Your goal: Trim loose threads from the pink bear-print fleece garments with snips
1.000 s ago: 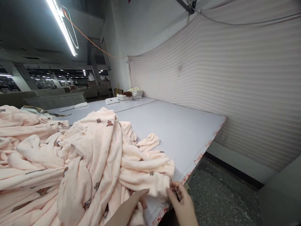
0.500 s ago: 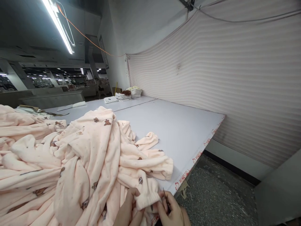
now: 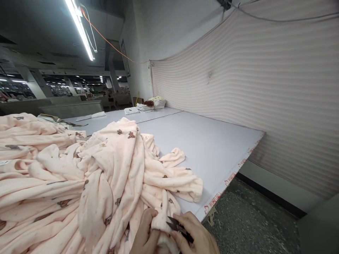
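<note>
A heap of pale pink fleece garments (image 3: 79,176) printed with small brown bears covers the near left of a grey cutting table (image 3: 206,144). At the bottom edge my left hand (image 3: 144,234) is closed on a cuff of one garment (image 3: 161,220), pinching it upward. My right hand (image 3: 196,236) sits just right of it, closed on small black thread snips (image 3: 176,225) whose blades touch the cuff. Both wrists are cut off by the frame.
The table edge with red markings (image 3: 230,178) runs diagonally to my right, above a speckled floor (image 3: 251,225). A striped fabric sheet (image 3: 265,88) hangs behind. Folded white stacks (image 3: 150,104) lie at the far end. Other worktables (image 3: 69,106) stand in the hall.
Both hands have drawn the cuff nearer and lifted it. The snips, earlier upright in my right hand, now lie across with blades against the cuff. The view has shifted slightly.
</note>
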Demonstrator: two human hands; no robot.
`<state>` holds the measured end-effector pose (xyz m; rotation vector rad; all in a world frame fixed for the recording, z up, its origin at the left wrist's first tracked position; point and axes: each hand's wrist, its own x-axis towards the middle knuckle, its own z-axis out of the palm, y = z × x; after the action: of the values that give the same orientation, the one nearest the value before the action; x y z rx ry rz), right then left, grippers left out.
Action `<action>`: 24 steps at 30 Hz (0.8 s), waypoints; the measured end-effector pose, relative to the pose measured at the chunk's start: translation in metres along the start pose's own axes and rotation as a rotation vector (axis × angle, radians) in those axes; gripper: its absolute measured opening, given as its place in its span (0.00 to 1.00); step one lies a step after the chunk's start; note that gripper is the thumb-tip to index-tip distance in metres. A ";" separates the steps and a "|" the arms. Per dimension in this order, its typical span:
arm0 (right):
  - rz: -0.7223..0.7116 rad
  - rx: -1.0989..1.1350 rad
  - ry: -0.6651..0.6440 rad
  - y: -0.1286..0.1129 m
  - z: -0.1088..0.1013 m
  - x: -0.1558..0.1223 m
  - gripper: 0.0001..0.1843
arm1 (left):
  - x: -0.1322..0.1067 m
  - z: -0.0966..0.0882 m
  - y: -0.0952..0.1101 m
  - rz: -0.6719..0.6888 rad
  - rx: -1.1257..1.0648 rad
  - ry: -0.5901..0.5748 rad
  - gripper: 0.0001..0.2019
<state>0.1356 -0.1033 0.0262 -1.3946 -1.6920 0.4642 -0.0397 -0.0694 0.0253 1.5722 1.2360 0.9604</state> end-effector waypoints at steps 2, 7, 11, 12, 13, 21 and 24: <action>-0.008 0.017 -0.049 -0.007 -0.004 0.006 0.15 | 0.000 0.000 0.001 0.015 -0.007 -0.029 0.05; 0.026 0.048 -0.118 -0.017 -0.010 0.013 0.12 | 0.000 0.000 0.002 0.026 -0.009 -0.060 0.06; 0.019 -0.033 0.021 -0.009 -0.001 0.002 0.13 | -0.003 0.001 0.002 0.068 0.043 0.051 0.07; 0.025 -0.089 0.072 -0.005 0.003 -0.002 0.15 | -0.004 0.001 0.002 0.090 0.053 0.097 0.07; 0.031 -0.153 0.116 -0.002 0.007 -0.006 0.17 | -0.004 0.001 0.002 0.112 0.069 0.146 0.08; 0.116 -0.263 0.308 0.011 0.016 0.004 0.11 | 0.001 -0.002 0.018 -0.052 -0.132 -0.252 0.11; 0.207 -0.162 0.172 0.011 0.012 0.011 0.10 | 0.005 0.001 0.024 -0.316 -0.580 -0.277 0.14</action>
<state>0.1328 -0.0870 0.0158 -1.6876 -1.4797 0.3161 -0.0312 -0.0677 0.0482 0.9779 0.8719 0.7715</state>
